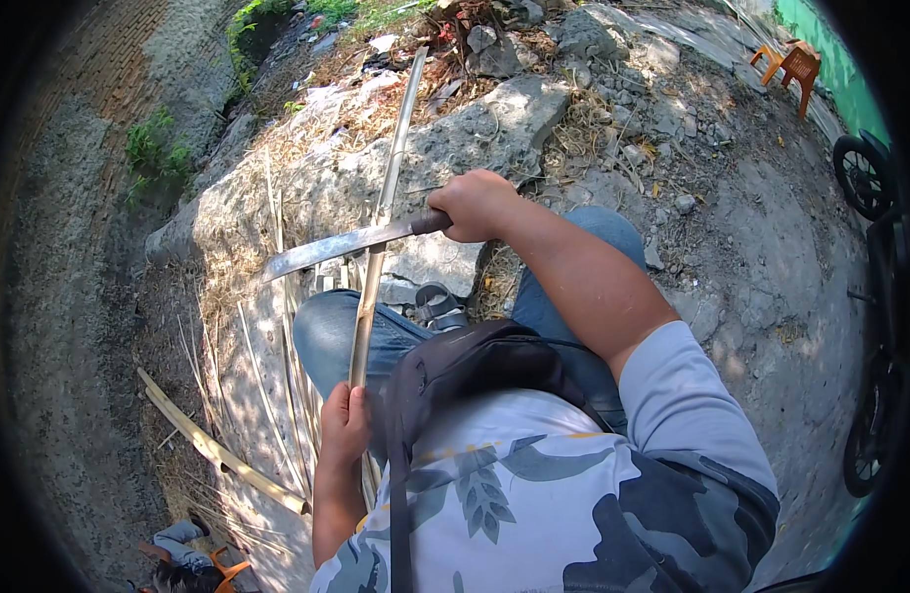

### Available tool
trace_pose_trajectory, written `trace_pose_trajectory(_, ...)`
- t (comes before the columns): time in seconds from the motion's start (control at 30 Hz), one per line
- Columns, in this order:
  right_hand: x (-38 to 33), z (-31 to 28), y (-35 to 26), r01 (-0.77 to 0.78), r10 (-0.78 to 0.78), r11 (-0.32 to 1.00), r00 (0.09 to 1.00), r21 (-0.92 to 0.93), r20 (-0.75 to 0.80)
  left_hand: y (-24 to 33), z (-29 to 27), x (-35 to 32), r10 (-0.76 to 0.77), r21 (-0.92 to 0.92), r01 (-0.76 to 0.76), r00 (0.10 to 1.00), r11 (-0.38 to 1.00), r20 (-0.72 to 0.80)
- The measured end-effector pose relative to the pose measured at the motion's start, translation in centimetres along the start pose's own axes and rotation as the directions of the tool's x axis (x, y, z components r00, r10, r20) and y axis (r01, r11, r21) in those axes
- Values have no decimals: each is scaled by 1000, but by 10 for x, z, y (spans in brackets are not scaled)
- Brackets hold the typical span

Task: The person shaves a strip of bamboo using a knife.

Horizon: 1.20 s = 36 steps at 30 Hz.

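My right hand (477, 205) is closed round the dark handle of a machete (341, 244), whose long blade points left. The blade lies across a split bamboo strip (397, 138), touching it or very close to it around the middle. Below the blade, my left hand (345, 423) grips the strip's near end, thumb along it, beside my left knee. The strip slants up and away, its far end over the rubble. Both knees are bent in blue jeans, and a dark bag (475, 371) rests on my lap.
Several thin bamboo strips (295, 395) lie on the ground to my left, with a thicker bamboo piece (217, 455) beside them. Broken concrete slabs (475, 138) lie ahead. An orange plastic chair (799, 71) and a motorcycle (875, 247) stand at right. Another person (183, 553) is at lower left.
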State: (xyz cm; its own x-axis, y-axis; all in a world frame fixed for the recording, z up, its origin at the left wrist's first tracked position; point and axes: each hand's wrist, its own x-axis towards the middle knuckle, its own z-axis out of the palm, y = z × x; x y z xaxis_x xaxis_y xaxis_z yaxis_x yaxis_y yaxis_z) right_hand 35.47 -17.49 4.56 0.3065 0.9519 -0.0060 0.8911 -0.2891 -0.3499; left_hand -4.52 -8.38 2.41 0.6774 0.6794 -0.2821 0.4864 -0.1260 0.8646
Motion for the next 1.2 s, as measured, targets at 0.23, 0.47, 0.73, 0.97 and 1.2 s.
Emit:
trace_pose_trajectory(0.23,3,9,5,16,-15,1000,999,2,-31,2,2,0,-43,-61,43,999,997,1)
trace_pose_trajectory(0.47,5,12,3,7,-7,1000,1000,24,-10,-12,-2,3,13,26,-12,999,1000,-31)
trace_pose_trajectory(0.73,6,16,6,15,-14,1000,1000,23,-26,-13,-2,4,5,38,-4,999,999,-34)
trace_pose_trajectory(0.97,5,14,5,19,-19,1000,999,15,-27,-9,-1,3,-20,-4,20,1000,1000,-17)
trace_pose_trajectory(1.2,5,14,5,15,-15,1000,1000,17,-13,-11,-1,4,-17,-7,17,1000,1000,-14)
